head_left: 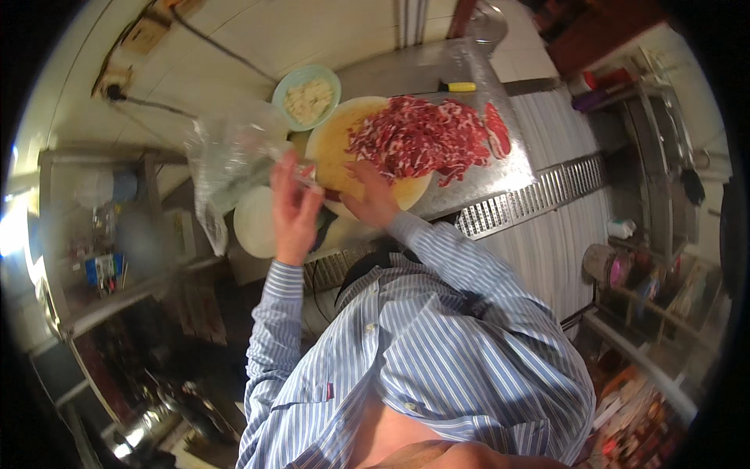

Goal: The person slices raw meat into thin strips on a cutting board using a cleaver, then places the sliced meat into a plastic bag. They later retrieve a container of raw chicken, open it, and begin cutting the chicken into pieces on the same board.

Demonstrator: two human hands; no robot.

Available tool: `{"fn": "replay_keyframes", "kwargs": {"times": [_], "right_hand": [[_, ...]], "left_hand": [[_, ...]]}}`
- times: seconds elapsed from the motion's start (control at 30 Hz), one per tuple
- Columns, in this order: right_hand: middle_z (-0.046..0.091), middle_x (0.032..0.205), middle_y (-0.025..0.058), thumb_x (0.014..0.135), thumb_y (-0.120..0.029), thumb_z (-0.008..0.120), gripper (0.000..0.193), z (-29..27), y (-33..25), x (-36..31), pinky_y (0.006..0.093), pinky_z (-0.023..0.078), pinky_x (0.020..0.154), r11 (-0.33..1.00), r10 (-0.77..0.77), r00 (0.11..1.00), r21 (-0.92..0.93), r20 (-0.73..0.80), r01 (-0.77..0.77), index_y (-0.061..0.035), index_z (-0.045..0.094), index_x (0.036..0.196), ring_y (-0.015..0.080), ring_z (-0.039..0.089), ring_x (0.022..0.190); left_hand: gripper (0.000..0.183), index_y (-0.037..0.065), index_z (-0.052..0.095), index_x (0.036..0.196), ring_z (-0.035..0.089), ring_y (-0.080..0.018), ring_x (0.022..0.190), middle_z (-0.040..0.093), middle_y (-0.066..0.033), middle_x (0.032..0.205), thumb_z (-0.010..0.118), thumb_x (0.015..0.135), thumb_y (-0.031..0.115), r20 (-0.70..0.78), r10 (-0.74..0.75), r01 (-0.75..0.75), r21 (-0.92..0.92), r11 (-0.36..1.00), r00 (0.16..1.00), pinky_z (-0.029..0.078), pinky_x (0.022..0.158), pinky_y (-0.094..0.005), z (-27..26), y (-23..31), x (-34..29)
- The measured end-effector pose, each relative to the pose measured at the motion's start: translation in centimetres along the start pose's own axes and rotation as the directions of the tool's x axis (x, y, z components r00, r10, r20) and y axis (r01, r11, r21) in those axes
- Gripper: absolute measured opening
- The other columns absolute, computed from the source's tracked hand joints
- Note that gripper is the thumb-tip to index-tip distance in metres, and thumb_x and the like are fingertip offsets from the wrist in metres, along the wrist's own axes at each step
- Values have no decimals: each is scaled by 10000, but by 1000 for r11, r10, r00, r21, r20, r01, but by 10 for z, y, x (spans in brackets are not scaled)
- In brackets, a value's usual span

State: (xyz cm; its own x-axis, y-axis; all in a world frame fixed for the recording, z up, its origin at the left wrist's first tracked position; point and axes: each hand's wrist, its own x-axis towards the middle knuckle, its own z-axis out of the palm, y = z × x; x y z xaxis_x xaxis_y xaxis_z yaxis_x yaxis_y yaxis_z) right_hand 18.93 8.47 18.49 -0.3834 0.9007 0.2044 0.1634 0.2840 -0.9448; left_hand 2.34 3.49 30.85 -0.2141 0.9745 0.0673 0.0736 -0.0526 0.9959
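Note:
My left hand [292, 215] is raised at the left edge of a round yellowish cutting board [332, 148]. Clear plastic with a bit of red showing lies between its thumb and fingers, apparently part of the clear plastic bag [205, 176] beside it. My right hand [373, 197] rests low over the board's near side, thumb and fingers apart. A dark red piece lies near its thumb, its kind not clear. Thinly sliced red meat with white fat [422, 137] is heaped over the right of the board and spills onto the metal table [508, 168].
A pale green bowl [337, 86] of whitish pieces stands behind the board. A yellow-handled tool [459, 87] lies behind the meat. A white round plate [254, 223] sits left of my left hand. Shelving [152, 227] stands at left, a metal floor grate [539, 195] at right.

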Motion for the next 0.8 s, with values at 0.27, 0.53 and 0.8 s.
{"fn": "replay_keyframes", "kwargs": {"times": [0.27,0.53,0.8], "right_hand": [[704,1097,120,990,-266,670,540,-190,-45,-79,367,575,860,991,117,850,5,-513,-133,9,521,1430,246,692,981],[546,742,-28,1007,-97,555,314,-400,-8,-218,270,505,616,856,502,85,480,-861,-193,-23,627,1303,71,506,650],[500,700,-25,1052,-201,590,238,-483,25,-278,299,523,640,809,568,-34,566,-822,-158,-58,644,1234,75,452,580]], "left_hand": [[572,39,515,1497,472,-350,1399,474,-199,1552,684,982,222,732,226,-469,143,871,643,361,1179,-425,203,-9,-9],[262,40,744,1141,717,-195,973,769,-110,1025,656,895,31,880,36,1,-42,999,474,563,893,-303,358,-58,75],[907,121,480,1508,320,-358,1509,402,-174,1592,768,785,587,938,-291,-917,273,291,187,278,1239,-496,486,-214,205]]}}
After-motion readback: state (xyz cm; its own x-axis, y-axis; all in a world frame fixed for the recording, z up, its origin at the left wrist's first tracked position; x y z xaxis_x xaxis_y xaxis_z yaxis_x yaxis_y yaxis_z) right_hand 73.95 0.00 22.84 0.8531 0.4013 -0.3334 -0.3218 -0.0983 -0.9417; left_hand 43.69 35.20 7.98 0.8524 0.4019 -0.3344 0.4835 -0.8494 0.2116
